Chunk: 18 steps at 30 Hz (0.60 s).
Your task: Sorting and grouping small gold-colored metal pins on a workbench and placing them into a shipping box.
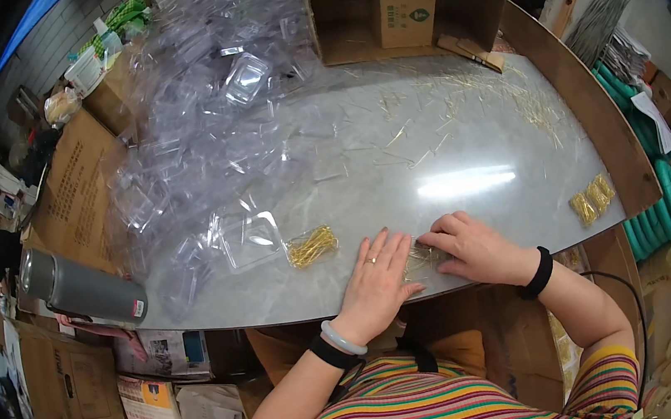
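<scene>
Between my two hands lies a small group of thin gold wire pins (418,263) on the grey tabletop. My left hand (376,280) rests flat beside them, fingers stretched out, a ring on one finger. On the other side, my right hand (468,248) has its fingers and thumb bent around the pins' right end; part of the group is hidden under it. Left of my left hand sits a thicker bundle of gold pins (312,247). Touching or close to that bundle is an opened clear plastic box (251,241).
A big heap of clear plastic boxes (207,116) covers the table's left. Loose gold pins (506,96) scatter toward the far right. Filled gold packs (592,200) lie near the right edge. A grey bottle (85,286) stands left; a cardboard box (338,29) stands at the back.
</scene>
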{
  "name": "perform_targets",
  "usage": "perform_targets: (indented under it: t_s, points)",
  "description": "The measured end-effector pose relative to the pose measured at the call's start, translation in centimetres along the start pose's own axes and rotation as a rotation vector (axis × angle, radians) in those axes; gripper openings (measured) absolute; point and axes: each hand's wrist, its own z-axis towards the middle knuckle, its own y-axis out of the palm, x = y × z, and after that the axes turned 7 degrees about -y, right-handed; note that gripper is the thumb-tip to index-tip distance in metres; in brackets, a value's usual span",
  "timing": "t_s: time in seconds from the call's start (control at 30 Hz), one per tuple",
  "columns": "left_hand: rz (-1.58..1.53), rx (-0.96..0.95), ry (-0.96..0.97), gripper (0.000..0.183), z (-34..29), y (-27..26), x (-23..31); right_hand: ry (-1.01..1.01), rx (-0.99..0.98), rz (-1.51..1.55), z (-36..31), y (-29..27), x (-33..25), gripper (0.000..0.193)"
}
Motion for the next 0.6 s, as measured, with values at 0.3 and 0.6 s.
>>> perform_targets:
  t_s: [0.3,0.6]
  points:
    - [-0.017,0.018,0.008,0.062,0.0,0.1,0.4,0.176,0.397,0.275,-2.1,2.9,-1.5,0.046]
    - [-0.173,-0.03,0.093,0.059,0.3,1.0,-0.4,0.186,0.442,0.052,-1.3,4.7,-3.4,0.055]
